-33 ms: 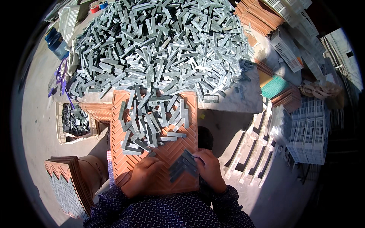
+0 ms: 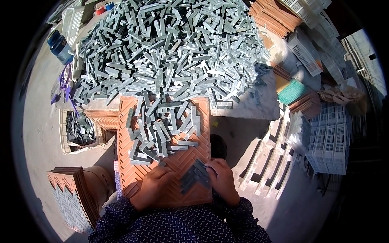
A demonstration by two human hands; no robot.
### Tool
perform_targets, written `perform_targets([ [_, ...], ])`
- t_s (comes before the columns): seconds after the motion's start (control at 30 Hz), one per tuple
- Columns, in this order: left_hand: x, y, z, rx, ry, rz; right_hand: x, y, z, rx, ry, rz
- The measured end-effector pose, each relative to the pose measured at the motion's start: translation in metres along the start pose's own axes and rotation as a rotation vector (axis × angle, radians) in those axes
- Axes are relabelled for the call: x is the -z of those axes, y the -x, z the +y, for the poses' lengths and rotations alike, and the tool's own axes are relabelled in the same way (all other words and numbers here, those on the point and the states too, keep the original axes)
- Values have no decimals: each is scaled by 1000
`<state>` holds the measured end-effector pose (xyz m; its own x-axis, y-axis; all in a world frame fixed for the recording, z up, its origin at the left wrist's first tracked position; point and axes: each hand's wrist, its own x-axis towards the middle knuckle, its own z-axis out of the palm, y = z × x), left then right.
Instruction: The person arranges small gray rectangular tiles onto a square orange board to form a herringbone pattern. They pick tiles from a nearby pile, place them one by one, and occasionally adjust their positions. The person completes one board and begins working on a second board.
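Note:
An orange tray (image 2: pixel 139 172) moulded with a herringbone pattern lies in front of me. Loose grey stone strips (image 2: pixel 162 129) are heaped over its far half. Near its right edge, several darker strips (image 2: pixel 194 178) sit side by side in the grooves as a small herringbone patch. My left hand (image 2: pixel 156 184) is curled over the tray left of this patch, and the end of a grey strip pokes out past its fingers. Closed at the patch's right edge, my right hand (image 2: pixel 221 180) pinches a dark strip, mostly hidden by its fingers.
Beyond the tray, a large pile of stone strips (image 2: pixel 170 52) covers a table (image 2: pixel 263 105). At left are a crate of dark pieces (image 2: pixel 63 131), stacked trays (image 2: pixel 71 202) and a blue bottle (image 2: pixel 60 48). A slatted pallet (image 2: pixel 263 162) and stacked crates (image 2: pixel 328 139) stand at right.

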<state>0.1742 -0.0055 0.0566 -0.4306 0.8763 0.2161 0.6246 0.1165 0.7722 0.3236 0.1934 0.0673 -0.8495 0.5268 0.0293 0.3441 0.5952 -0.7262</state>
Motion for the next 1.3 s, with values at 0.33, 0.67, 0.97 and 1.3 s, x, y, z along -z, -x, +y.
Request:
perform_targets([
  [0.33,-11,-61,-8,-56,-429,135,-17,-7,12,45,18,97],
  [0.67,-22,-65,-12,111,-587,65,-19,-60,-6,227,-5,73],
  [0.97,-16,-65,-16,-100,-475,133,-4,-73,16,23,-276,-156],
  [1.3,-12,-66,3,500,879,49,10,-32,19,-4,-237,-72],
])
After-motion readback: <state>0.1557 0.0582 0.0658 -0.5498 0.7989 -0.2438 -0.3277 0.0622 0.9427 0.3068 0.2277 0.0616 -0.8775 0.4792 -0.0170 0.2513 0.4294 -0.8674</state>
